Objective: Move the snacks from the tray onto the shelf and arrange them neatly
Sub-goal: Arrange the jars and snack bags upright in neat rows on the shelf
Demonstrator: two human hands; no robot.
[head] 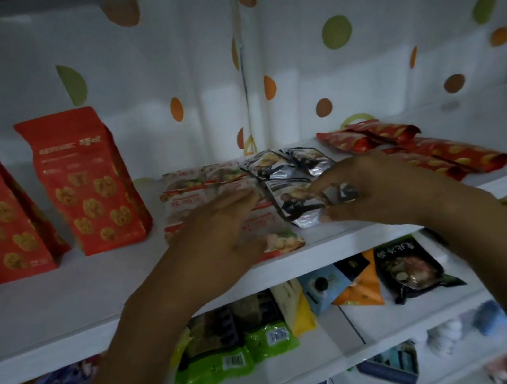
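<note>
On the white shelf [71, 301] lie several flat snack packets. Pale packets with red bands [186, 200] sit in the middle. Silver-and-black packets [269, 163] lie beside them, with red packets [442, 155] at the right. My left hand [215, 232] lies flat with straight fingers on the pale packets. My right hand [380, 186] pinches the front silver-and-black packet [298, 204] between thumb and fingers. No tray is in view.
Two upright red bags with gold print [88, 183] stand at the shelf's left. A dotted white curtain [321, 44] hangs behind. The lower shelf [347, 327] holds green, black, blue and orange packets. Bare shelf board lies in front of the red bags.
</note>
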